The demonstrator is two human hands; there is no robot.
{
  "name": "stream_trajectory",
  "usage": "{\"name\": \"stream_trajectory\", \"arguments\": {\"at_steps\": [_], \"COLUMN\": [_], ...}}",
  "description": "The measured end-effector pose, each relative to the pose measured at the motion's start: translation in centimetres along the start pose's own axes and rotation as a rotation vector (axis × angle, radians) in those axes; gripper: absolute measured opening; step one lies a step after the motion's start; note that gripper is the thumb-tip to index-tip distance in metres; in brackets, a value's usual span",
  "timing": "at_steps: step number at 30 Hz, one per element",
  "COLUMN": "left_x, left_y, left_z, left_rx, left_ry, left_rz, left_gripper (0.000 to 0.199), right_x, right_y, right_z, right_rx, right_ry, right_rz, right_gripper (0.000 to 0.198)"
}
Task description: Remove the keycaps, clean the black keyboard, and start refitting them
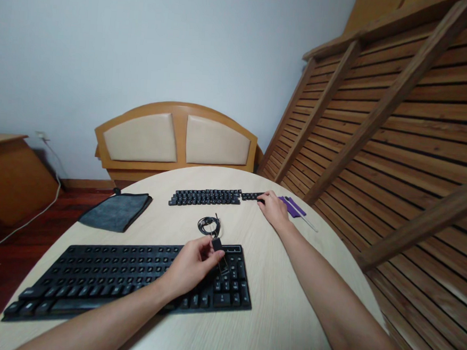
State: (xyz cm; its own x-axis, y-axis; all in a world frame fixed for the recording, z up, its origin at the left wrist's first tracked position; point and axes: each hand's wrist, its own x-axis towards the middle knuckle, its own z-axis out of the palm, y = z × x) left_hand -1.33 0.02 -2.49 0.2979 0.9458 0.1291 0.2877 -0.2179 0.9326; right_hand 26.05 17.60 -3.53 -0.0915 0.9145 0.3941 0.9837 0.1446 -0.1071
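My left hand (195, 260) is closed around the black handle of a wire keycap puller (217, 244). The puller's thin wires hang over the right part of a black keyboard (124, 250). Many of that keyboard's upper rows show bare switch sockets; caps stay on the lower rows and at the right end. Farther back, my right hand (273, 208) reaches to a short row of loose keycaps (250, 196), its fingertips pinched on a dark keycap (261, 201) at the row's right end. The fingers partly hide that cap.
A larger block of loose keycaps (206, 196) lies in rows at the back. A coiled black cable (209, 225) sits behind the keyboard. A grey cloth (115, 212) is at left; a purple cloth (293, 207) and a thin white brush (300, 214) are at right. The round table (284, 306) carries everything.
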Motion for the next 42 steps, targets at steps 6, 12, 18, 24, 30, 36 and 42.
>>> {"name": "stream_trajectory", "arguments": {"at_steps": [6,12,18,24,30,36,42], "left_x": [0.0,0.0,0.2,0.1,0.2,0.1,-0.1], "left_y": [0.1,0.1,-0.2,-0.1,0.3,0.9,1.0], "left_z": [0.0,0.0,0.0,0.0,-0.2,-0.3,-0.4], "left_rx": [0.010,0.011,0.002,0.020,0.019,0.009,-0.056], "left_ry": [-0.001,-0.008,-0.014,-0.013,-0.040,-0.062,-0.066], "left_rz": [-0.011,-0.004,0.003,0.004,0.007,-0.003,0.010], "left_gripper": [0.028,0.028,0.028,0.029,0.031,0.031,0.029], "right_x": [0.0,0.0,0.0,-0.7,-4.1,-9.8,-12.4], "right_y": [-0.1,-0.2,-0.4,-0.6,-2.7,-4.6,-5.4], "right_z": [-0.1,-0.2,-0.6,-2.5,-5.7,-9.8,-10.3], "right_rx": [0.012,0.030,0.062,0.124,0.289,0.670,0.582], "right_ry": [-0.007,-0.016,-0.040,-0.082,-0.274,-0.644,-0.810], "right_rz": [-0.003,-0.002,0.017,0.044,-0.055,-0.395,-0.531], "right_gripper": [0.027,0.025,0.025,0.035,0.023,0.064,0.130]}}
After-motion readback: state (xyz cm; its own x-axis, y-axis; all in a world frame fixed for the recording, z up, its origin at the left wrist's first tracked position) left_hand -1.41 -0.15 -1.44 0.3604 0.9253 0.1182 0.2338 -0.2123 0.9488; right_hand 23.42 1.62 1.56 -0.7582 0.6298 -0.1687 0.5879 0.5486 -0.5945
